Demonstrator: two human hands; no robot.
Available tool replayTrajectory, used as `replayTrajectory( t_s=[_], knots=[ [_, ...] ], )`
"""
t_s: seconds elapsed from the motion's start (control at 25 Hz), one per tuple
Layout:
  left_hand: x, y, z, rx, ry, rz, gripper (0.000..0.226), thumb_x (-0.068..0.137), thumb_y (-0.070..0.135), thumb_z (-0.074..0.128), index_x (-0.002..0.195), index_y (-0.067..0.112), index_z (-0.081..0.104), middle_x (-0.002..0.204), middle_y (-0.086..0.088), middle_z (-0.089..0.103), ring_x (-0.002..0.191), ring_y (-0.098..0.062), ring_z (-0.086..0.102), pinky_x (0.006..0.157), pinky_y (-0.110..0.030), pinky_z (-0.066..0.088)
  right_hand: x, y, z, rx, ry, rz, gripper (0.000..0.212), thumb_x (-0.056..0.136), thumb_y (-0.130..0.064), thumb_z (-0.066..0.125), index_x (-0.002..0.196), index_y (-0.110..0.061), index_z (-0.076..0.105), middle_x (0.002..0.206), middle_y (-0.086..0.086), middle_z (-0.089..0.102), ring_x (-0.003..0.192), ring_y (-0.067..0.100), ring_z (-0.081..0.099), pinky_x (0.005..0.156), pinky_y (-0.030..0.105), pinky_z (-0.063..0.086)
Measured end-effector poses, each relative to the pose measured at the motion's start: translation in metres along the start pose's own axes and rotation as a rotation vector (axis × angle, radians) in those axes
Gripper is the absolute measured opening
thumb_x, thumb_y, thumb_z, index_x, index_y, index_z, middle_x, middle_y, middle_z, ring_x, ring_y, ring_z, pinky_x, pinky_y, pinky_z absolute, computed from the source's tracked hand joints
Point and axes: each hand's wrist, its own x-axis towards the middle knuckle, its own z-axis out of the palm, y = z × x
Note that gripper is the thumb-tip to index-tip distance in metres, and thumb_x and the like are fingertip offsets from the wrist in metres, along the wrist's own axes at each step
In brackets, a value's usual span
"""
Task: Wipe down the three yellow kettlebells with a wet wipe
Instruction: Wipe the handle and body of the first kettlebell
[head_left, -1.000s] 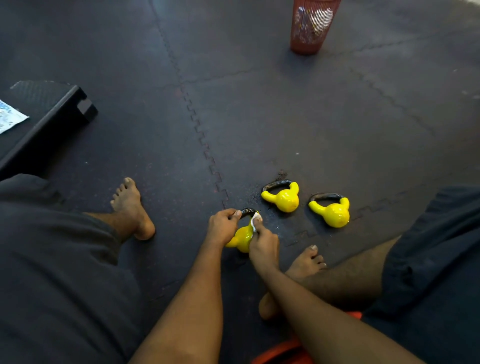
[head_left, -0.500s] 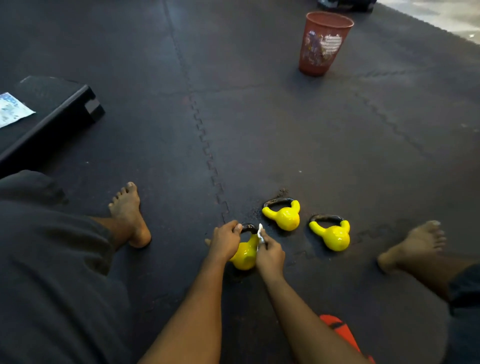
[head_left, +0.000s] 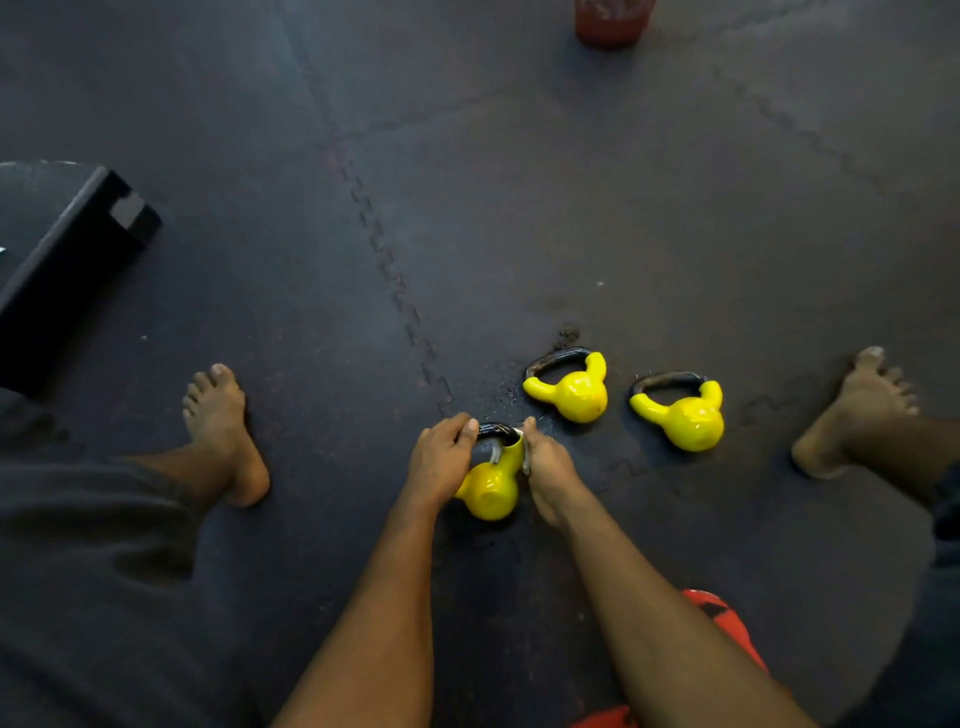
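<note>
Gripping the nearest kettlebell (head_left: 491, 488) from both sides: left hand (head_left: 441, 465) is wrapped over the left end of its black handle (head_left: 493, 430), fingers curled down around it, thumb tip on top of the bar. Right hand (head_left: 550, 470) is closed on a wet wipe (head_left: 524, 457), pinching it against the right side of the handle where the yellow neck meets the bar. Only a thin pale edge of the wipe shows between the fingers and the neck; a second pale strip hangs inside the handle loop, just left of that pinch.

This kettlebell sits on the dark rubber floor mat (head_left: 571, 208), directly between the 2 hands, body toward the person, handle pointing away.

Other 2 kettlebells lie on the mat beyond and to the right of the grip, neither touched. Middle kettlebell (head_left: 574, 395) is near the right hand's fingertips but apart. Far kettlebell (head_left: 685, 418) is just beside the middle one, further right. Both have handles pointing away.

Bare left foot (head_left: 223, 431) is flat on the mat well left of the grip. Bare right foot (head_left: 857, 415) is well right of it, past the far kettlebell. Mat patch around the 3 kettlebells looks darker and glossy.

Red bin (head_left: 610, 21) is far ahead of the grip, cut off at the top edge. Black bench (head_left: 67, 260) is far left. Orange object (head_left: 722, 623) under the right forearm, can't tell what it is.
</note>
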Motion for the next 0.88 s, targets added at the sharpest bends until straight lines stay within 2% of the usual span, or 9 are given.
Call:
replayTrajectory(
  t_s=[0.12, 0.24, 0.36, 0.48, 0.6, 0.68, 0.72, 0.8, 0.88],
  knots=[
    [0.001, 0.004, 0.003, 0.04, -0.004, 0.021, 0.029, 0.1, 0.034, 0.038, 0.077, 0.02, 0.05, 0.081, -0.003, 0.057, 0.084, -0.028, 0.052, 0.07, -0.038, 0.038, 0.003, -0.013, 0.003, 0.038, -0.001, -0.023, 0.056, 0.096, -0.056, 0.038, 0.087, -0.013, 0.073, 0.096, 0.017, 0.073, 0.094, 0.031, 0.066, 0.092, 0.045, 0.05],
    [0.0, 0.005, 0.002, 0.026, 0.006, 0.02, 0.031, 0.1, 0.036, 0.037, 0.075, 0.022, 0.049, 0.079, 0.001, 0.055, 0.083, -0.025, 0.051, 0.066, -0.034, 0.033, 0.003, 0.001, 0.003, 0.069, 0.06, -0.019, 0.055, 0.095, -0.058, 0.042, 0.094, -0.012, 0.072, 0.108, 0.016, 0.071, 0.095, 0.025, 0.066, 0.093, 0.042, 0.05],
    [-0.002, 0.006, 0.0, 0.039, 0.003, 0.026, 0.03, 0.1, 0.037, 0.036, 0.074, 0.025, 0.046, 0.079, 0.003, 0.053, 0.084, -0.024, 0.05, 0.066, -0.033, 0.031, -0.005, -0.003, 0.005, 0.055, 0.069, 0.012, 0.055, 0.095, -0.06, 0.038, 0.096, -0.013, 0.068, 0.103, 0.012, 0.07, 0.09, 0.022, 0.064, 0.084, 0.038, 0.051],
    [-0.003, 0.001, 0.0, 0.011, 0.014, 0.007, 0.03, 0.1, 0.036, 0.037, 0.076, 0.023, 0.047, 0.08, 0.002, 0.054, 0.084, -0.026, 0.052, 0.066, -0.034, 0.034, -0.01, -0.003, 0.013, 0.12, 0.046, -0.016, 0.056, 0.094, -0.062, 0.038, 0.092, -0.017, 0.071, 0.102, 0.011, 0.073, 0.1, 0.027, 0.067, 0.095, 0.043, 0.052],
    [-0.004, 0.001, -0.001, -0.004, 0.011, 0.012, 0.03, 0.1, 0.036, 0.038, 0.073, 0.024, 0.045, 0.078, 0.002, 0.052, 0.084, -0.029, 0.054, 0.067, -0.036, 0.036, -0.012, 0.018, 0.015, 0.181, 0.106, -0.078, 0.062, 0.083, -0.067, 0.044, 0.111, -0.017, 0.069, 0.115, 0.009, 0.069, 0.11, 0.025, 0.064, 0.102, 0.048, 0.047],
    [-0.004, 0.006, 0.0, 0.043, 0.011, 0.031, 0.031, 0.1, 0.037, 0.037, 0.074, 0.023, 0.046, 0.08, 0.0, 0.055, 0.084, -0.028, 0.053, 0.066, -0.034, 0.035, -0.017, 0.02, 0.012, 0.181, 0.137, -0.085, 0.057, 0.093, -0.057, 0.044, 0.123, -0.012, 0.061, 0.125, 0.007, 0.063, 0.116, 0.02, 0.059, 0.106, 0.044, 0.044],
    [-0.004, 0.009, 0.001, 0.069, 0.009, 0.039, 0.031, 0.1, 0.037, 0.036, 0.076, 0.022, 0.048, 0.083, -0.003, 0.057, 0.085, -0.027, 0.052, 0.067, -0.034, 0.034, -0.02, 0.02, 0.01, 0.18, 0.152, -0.098, 0.048, 0.099, -0.048, 0.042, 0.122, -0.01, 0.059, 0.123, 0.006, 0.062, 0.115, 0.018, 0.057, 0.105, 0.04, 0.044],
    [-0.006, 0.014, 0.002, 0.101, 0.008, 0.052, 0.031, 0.101, 0.036, 0.036, 0.08, 0.02, 0.052, 0.089, -0.007, 0.06, 0.087, -0.028, 0.05, 0.069, -0.035, 0.034, -0.026, 0.017, 0.008, 0.142, 0.186, -0.161, 0.034, 0.104, -0.031, 0.038, 0.116, -0.008, 0.06, 0.11, 0.005, 0.061, 0.105, 0.016, 0.056, 0.09, 0.028, 0.045],
    [-0.007, 0.017, 0.001, 0.104, 0.012, 0.051, 0.03, 0.101, 0.035, 0.036, 0.083, 0.018, 0.053, 0.093, -0.009, 0.062, 0.09, -0.029, 0.051, 0.071, -0.037, 0.035, -0.029, 0.017, 0.01, 0.038, 0.241, -0.237, 0.029, 0.104, -0.023, 0.038, 0.105, -0.008, 0.062, 0.1, 0.005, 0.062, 0.094, 0.017, 0.055, 0.076, 0.025, 0.041]
  ],
)
